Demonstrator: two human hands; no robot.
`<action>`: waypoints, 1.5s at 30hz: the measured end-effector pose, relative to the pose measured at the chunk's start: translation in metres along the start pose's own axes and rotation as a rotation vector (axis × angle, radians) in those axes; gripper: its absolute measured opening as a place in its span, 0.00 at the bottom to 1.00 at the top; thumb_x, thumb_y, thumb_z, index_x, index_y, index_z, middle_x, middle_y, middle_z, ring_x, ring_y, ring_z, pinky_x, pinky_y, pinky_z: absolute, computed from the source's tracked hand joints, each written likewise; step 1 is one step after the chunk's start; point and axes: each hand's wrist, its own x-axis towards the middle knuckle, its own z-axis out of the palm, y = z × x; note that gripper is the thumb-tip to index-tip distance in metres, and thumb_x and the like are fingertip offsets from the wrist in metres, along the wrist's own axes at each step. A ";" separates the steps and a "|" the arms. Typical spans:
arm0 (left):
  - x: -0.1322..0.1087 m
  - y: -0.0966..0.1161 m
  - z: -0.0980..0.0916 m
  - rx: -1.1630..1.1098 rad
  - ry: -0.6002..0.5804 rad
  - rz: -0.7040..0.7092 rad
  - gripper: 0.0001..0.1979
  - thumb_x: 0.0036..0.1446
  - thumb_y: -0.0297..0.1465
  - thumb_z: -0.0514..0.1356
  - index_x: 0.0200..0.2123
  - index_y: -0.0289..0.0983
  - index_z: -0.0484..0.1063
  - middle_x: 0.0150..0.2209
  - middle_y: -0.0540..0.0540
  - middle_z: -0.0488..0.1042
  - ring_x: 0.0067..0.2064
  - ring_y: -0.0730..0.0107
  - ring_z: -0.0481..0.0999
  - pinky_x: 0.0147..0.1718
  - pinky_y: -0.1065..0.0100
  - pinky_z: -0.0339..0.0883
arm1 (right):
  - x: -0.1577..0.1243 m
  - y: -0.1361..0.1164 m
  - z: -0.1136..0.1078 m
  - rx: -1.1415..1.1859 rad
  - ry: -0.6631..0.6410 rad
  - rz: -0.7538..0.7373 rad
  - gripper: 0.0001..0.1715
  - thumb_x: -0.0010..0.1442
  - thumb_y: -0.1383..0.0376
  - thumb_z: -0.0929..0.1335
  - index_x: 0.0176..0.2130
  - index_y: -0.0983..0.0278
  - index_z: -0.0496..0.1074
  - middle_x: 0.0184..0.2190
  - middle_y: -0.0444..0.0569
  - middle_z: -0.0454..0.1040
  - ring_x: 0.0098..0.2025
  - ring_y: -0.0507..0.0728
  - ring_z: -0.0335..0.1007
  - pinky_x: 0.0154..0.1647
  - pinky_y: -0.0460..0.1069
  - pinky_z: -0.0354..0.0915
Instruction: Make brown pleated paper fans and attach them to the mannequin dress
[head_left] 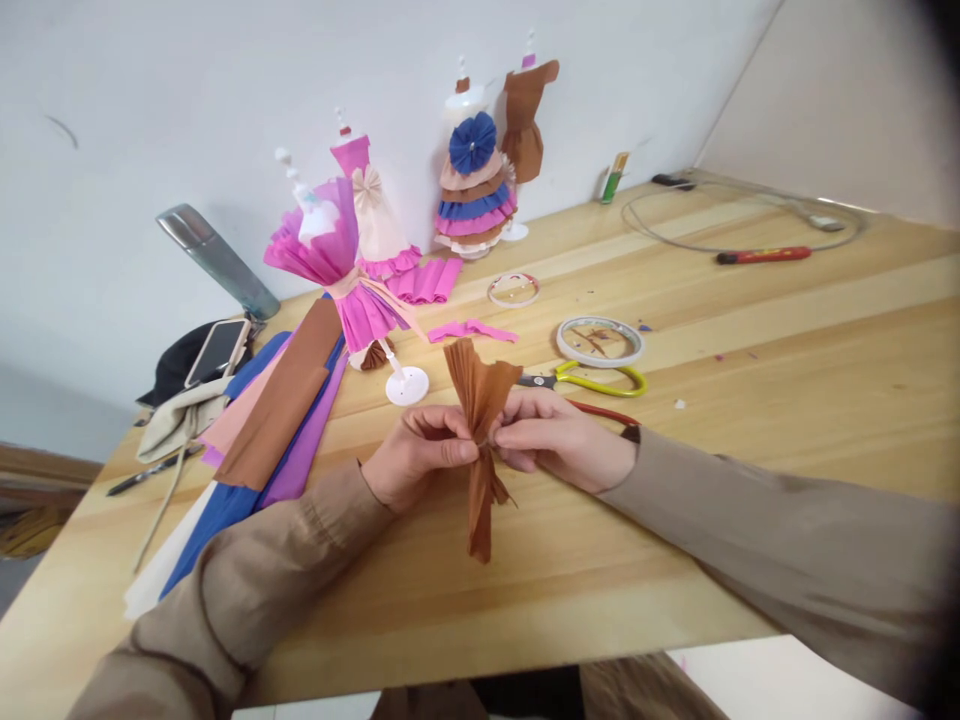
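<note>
A pleated piece of brown crepe paper [480, 385] is gathered at its middle and fans out above and below, like a bow. My left hand [431, 450] pinches its waist between thumb and forefinger from the left. From the right, my right hand [555, 435] grips the same gathered waist with its fingertips. Scissors [600, 380] with yellow and red handles lie partly behind my right hand. Beyond the paper stands a small mannequin [360, 300] in a pink paper dress with a peach sash.
Several crepe paper strips [285, 400] lie at the left, near a phone [217, 352] and a pen [150, 472]. Tape rolls [600, 342], a red-handled tool [765, 256] and a looped cable [637, 225] lie to the right. More dressed mannequins [476, 190] stand along the wall.
</note>
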 end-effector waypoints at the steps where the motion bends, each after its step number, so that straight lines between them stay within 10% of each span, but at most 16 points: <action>1: 0.000 0.000 0.000 -0.017 0.005 0.003 0.12 0.35 0.30 0.75 0.20 0.33 0.74 0.25 0.49 0.76 0.28 0.73 0.73 0.32 0.69 0.66 | 0.001 0.001 -0.001 0.040 0.002 0.018 0.10 0.44 0.63 0.72 0.24 0.67 0.69 0.13 0.39 0.63 0.15 0.46 0.54 0.19 0.45 0.47; 7: 0.000 -0.001 -0.002 -0.038 -0.038 0.035 0.15 0.36 0.35 0.75 0.21 0.33 0.75 0.24 0.49 0.73 0.28 0.75 0.71 0.30 0.71 0.64 | 0.003 -0.002 -0.002 0.053 0.109 0.048 0.16 0.46 0.57 0.72 0.21 0.66 0.68 0.16 0.41 0.64 0.16 0.46 0.53 0.18 0.45 0.46; 24: -0.005 -0.001 0.014 -0.151 0.299 -0.079 0.17 0.37 0.35 0.73 0.21 0.34 0.68 0.18 0.53 0.66 0.21 0.79 0.62 0.22 0.74 0.55 | 0.001 0.001 -0.006 -1.142 0.205 -0.936 0.13 0.61 0.75 0.63 0.44 0.62 0.68 0.35 0.50 0.73 0.37 0.54 0.70 0.36 0.50 0.69; 37: -0.007 -0.007 0.025 -0.118 0.407 -0.046 0.20 0.34 0.39 0.74 0.21 0.34 0.69 0.18 0.54 0.64 0.21 0.80 0.61 0.21 0.74 0.52 | 0.006 0.002 -0.003 -1.086 0.169 -0.974 0.13 0.61 0.76 0.63 0.44 0.63 0.70 0.34 0.51 0.72 0.37 0.54 0.71 0.37 0.48 0.71; 45: -0.003 -0.002 0.019 -0.062 0.270 0.038 0.18 0.37 0.39 0.74 0.26 0.34 0.72 0.19 0.53 0.68 0.19 0.80 0.63 0.19 0.75 0.55 | 0.004 -0.002 -0.001 -0.850 0.255 -0.827 0.06 0.62 0.67 0.66 0.36 0.62 0.74 0.31 0.50 0.74 0.33 0.54 0.73 0.32 0.48 0.69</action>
